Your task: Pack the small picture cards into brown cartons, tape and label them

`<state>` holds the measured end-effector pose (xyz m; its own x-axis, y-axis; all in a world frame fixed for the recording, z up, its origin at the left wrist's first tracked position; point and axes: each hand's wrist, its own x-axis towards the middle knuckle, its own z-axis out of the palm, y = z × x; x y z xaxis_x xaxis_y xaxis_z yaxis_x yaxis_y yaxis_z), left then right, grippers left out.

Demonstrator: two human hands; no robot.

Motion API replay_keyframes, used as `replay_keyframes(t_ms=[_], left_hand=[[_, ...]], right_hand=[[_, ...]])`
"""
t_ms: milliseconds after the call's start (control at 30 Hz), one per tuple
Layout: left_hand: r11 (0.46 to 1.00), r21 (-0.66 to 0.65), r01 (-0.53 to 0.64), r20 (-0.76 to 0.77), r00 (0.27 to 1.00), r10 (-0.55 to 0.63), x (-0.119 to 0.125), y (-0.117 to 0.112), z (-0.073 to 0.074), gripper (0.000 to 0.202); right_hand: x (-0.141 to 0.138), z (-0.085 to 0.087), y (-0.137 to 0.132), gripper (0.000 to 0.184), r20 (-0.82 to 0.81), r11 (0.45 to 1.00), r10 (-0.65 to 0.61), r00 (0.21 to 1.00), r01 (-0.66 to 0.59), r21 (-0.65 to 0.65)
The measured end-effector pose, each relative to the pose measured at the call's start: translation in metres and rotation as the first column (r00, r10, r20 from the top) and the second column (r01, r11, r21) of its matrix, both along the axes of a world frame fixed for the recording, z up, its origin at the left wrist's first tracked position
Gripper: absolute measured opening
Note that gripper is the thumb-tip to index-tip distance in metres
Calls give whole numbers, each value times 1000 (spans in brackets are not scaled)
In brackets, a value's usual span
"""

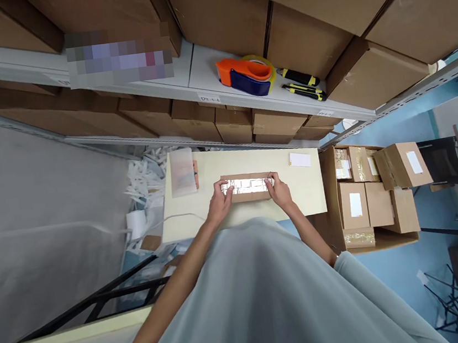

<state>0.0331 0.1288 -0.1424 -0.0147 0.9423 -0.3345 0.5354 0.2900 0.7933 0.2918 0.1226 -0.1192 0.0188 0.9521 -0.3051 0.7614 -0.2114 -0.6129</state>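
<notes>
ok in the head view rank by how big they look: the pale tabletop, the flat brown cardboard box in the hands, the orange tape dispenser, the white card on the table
1. Pale wooden tabletop
2. Flat brown cardboard box, held between left hand and right hand
3. Orange and blue tape dispenser; it sits on a higher shelf nearer the camera, so unsure
4. Small white card

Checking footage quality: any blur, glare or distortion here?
Head view: wide-angle bending at the shelf edges; a pixelated patch upper left; glare on the shiny strip between the left hand and right hand; even lighting, soft shadows.
</notes>
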Motion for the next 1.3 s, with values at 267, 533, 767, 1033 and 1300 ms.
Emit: replay_keyframes(t_ms=[267, 533, 767, 1033, 1300], left_hand=[[999, 45, -30, 44, 999, 28, 1, -11, -11, 49], [1000, 7, 27, -11, 1000, -27, -21, 47, -37, 49], [992, 36, 119, 4, 993, -119, -15, 26, -55, 54], [992, 93, 90, 25, 995, -92, 6, 25, -64, 47], [941, 280, 191, -262, 958, -116, 3, 46, -59, 30]], right_hand=[[-3, -2, -11, 35, 131, 999, 21, 991, -16, -39], [-31, 1, 35, 31, 217, 997, 67, 974, -55, -57], [-28, -26, -8, 37, 266, 991, 32, 963, 4, -134], [-11, -32, 9, 41, 326, 993, 51, 944, -12, -119], [-11, -20, 27, 23, 491, 955, 177, 853, -269, 125]])
